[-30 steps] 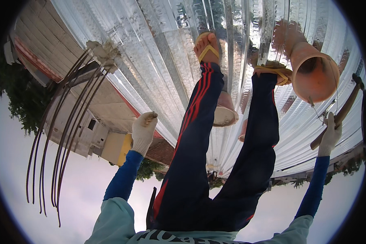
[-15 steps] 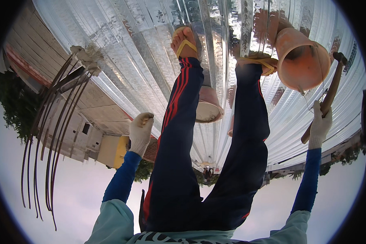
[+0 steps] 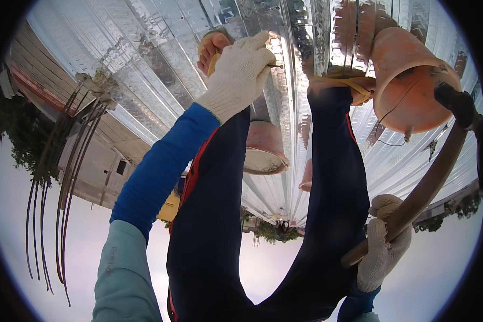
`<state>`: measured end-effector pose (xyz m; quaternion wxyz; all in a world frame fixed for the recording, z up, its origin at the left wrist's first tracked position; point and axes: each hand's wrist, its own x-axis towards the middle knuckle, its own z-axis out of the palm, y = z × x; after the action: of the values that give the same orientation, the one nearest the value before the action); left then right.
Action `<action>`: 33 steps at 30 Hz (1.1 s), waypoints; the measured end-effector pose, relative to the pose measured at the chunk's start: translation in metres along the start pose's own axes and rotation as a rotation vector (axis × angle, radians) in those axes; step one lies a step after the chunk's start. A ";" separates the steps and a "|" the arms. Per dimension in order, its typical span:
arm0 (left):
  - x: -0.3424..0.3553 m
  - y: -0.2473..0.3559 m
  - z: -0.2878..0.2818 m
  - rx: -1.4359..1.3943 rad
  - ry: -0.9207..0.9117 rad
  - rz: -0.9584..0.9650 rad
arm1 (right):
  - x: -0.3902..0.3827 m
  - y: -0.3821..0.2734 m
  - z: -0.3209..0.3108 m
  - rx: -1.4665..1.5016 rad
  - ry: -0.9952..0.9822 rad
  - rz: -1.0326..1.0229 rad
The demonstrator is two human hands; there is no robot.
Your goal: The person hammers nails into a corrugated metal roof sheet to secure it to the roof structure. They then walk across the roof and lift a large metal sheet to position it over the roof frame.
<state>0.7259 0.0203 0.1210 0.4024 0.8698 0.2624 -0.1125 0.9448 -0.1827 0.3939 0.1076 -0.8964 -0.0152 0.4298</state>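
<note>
My left hand (image 3: 236,78), in a white knitted glove, reaches down beside my sandalled foot. Its fingers pinch a thin dark nail (image 3: 277,66) just above the ribbed metal decking (image 3: 166,59). The part of the nail inside the glove is hidden. On the other side, my right hand (image 3: 383,241), gloved too, wraps round the wooden handle of a hammer (image 3: 426,185). The dark hammer head is raised in front of a reddish-orange bucket (image 3: 386,59), apart from the decking and my left hand.
That bucket lies tipped beside my right foot (image 3: 354,88), a wire loop hanging from its rim. Another reddish bucket (image 3: 265,142) stands between my legs. Several bent rebar rods (image 3: 72,182) rise from a concrete lump at the left, near a building wall (image 3: 99,172).
My left hand has swung inward to the decking near my left foot, and the nail now shows in its fingers. My right hand has drawn back toward my body with the hammer.
</note>
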 end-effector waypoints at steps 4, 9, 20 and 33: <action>0.058 -0.035 0.069 0.360 -0.017 0.082 | 0.003 -0.009 0.003 -0.043 -0.072 0.140; 0.078 -0.062 0.110 0.350 0.113 -0.092 | 0.025 0.002 0.012 0.077 -0.140 0.061; 0.080 -0.041 0.089 0.607 -0.081 0.087 | 0.033 0.005 0.014 0.051 -0.172 0.099; 0.098 -0.037 0.049 0.556 -0.116 -0.121 | 0.016 0.028 0.008 0.025 -0.178 0.342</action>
<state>0.7886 0.0387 0.0250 0.1552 0.9217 0.2492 -0.2536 0.9465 -0.2062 0.3708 0.0423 -0.8430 0.1333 0.5194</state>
